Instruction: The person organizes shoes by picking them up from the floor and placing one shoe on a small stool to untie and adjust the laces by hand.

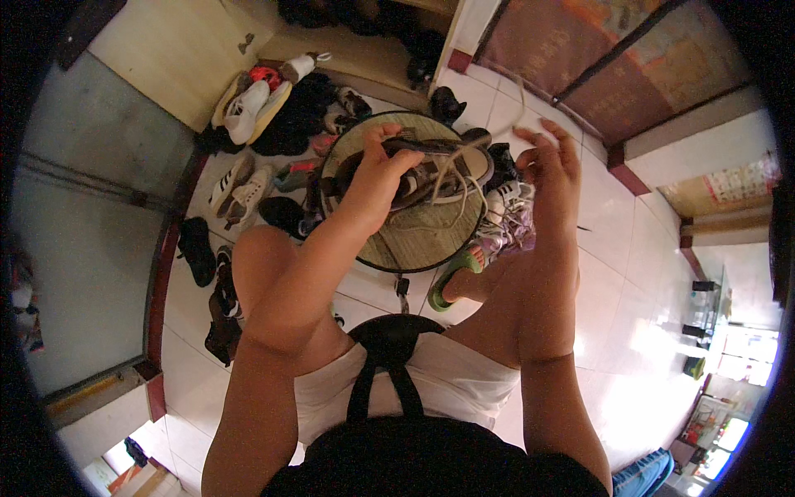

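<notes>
A brown shoe (417, 180) with a pale sole lies on its side on a round wood-topped stool (428, 245). My left hand (382, 177) grips the upper edge of the shoe between thumb and fingers. A long beige shoelace (456, 164) hangs loosely over the shoe, with a blurred length arching up to the right. Off the stool's right side, my right hand (553, 161) is raised with its fingers partly curled. The lace passes close to its fingertips; whether they pinch it is unclear.
White sneakers (248, 112) and dark shoes crowd the floor at left, by an open cabinet (348, 62). Grey laced sneakers (506, 208) stand right of the stool. My foot in a green slipper (456, 279) is close to its base. A glass panel (93, 217) borders the left.
</notes>
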The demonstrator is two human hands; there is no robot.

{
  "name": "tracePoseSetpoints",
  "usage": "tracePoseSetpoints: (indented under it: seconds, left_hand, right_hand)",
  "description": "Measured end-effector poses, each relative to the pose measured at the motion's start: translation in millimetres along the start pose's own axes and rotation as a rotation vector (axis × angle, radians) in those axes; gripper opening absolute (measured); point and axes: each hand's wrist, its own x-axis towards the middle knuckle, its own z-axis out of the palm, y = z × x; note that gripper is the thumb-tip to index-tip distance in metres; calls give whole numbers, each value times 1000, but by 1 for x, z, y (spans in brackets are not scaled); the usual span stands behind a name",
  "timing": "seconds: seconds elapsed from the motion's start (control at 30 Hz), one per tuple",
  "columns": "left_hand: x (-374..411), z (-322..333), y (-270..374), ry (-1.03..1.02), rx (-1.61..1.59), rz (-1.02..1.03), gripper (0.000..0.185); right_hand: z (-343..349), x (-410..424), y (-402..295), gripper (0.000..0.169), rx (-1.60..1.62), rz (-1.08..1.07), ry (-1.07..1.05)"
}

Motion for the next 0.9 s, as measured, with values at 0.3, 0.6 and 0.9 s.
tracePoseSetpoints:
  seconds: [0.3, 0.6, 0.9]
  left_hand:
    - [-7, 5, 18, -126, 237, 117, 79]
    - [-22, 25, 26, 125, 1032, 231, 75]
    - [-14, 18, 14, 89, 1268, 439, 43]
  right_hand:
    - [-1, -19, 70, 18, -955, -283, -252]
    - [-12, -14, 76, 21, -914, -363, -301]
    - [-8, -19, 68, 11, -168, 375, -482]
